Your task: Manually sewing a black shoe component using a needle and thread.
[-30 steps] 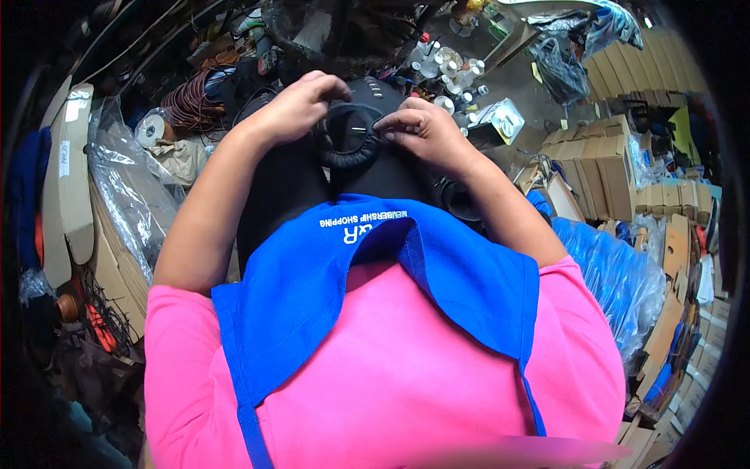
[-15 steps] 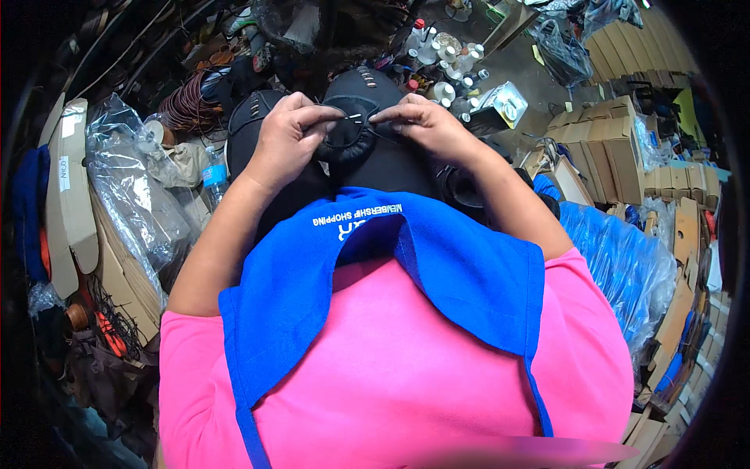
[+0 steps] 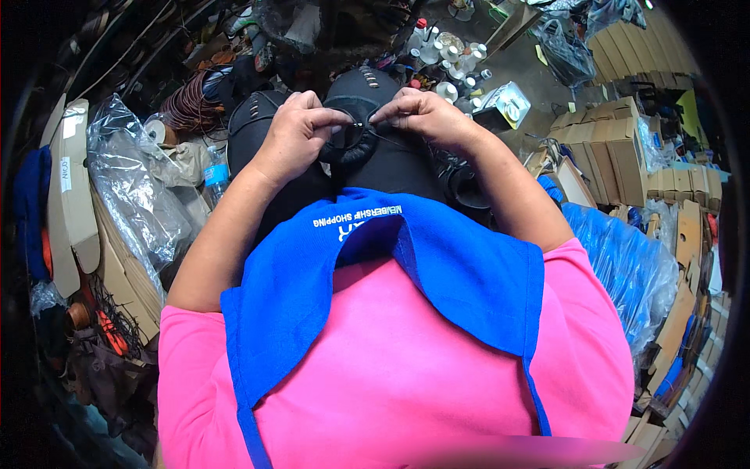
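Observation:
My left hand is closed in a pinch above my lap, thumb and index fingertip pressed together. Facing it, my right hand pinches too, its fingertips a short gap away. Between them shows a tiny piece with a pale, shiny tip; what each hand grips is too small to name. Just beneath the fingers lies a black, rounded, ring-like padded item with a gathered rim. It rests on my black-clad legs, and its dark outline blends into them.
A blue apron covers my chest. Left are clear plastic wrapping, cardboard pieces and a water bottle. Ahead stand several white bottles and a metal can. Right are cardboard boxes and a plastic-wrapped blue bundle.
My left fingertips have shifted slightly right, closer to the right ones. Less of the pale piece shows between them. The right hand has turned a little and stays near the same place.

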Motion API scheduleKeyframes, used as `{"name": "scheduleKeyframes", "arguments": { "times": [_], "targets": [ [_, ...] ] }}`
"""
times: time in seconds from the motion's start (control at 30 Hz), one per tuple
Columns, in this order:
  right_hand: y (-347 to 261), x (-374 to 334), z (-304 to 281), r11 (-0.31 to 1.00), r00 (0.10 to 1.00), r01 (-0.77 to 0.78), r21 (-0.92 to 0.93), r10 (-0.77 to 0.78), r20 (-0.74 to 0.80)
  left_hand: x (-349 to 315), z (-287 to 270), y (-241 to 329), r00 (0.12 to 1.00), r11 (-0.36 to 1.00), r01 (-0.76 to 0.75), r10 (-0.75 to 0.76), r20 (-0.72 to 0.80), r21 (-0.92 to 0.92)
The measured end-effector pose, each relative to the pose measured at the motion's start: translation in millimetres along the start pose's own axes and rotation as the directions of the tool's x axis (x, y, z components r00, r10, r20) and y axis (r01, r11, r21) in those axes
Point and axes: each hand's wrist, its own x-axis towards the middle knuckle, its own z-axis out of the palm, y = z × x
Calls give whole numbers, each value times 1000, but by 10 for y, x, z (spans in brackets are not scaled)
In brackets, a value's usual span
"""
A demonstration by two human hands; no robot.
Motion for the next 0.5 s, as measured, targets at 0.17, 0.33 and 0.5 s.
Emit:
{"name": "scheduleKeyframes", "arguments": {
  "times": [0.17, 0.33, 0.5],
  "targets": [
    [80, 10, -3, 997, 999, 14, 80, -16, 30, 119, 42, -90, 995, 993, 34, -23, 99, -109],
    [109, 39, -8, 999, 998, 38, 37, -40, 47, 197, -57, 31, 987, 991, -137, 137, 85, -9],
    [58, -21, 31, 992, 997, 78, -103, -78, 3, 107, -49, 248, 964, 930, -266, 258, 64, 253]
  ]
}}
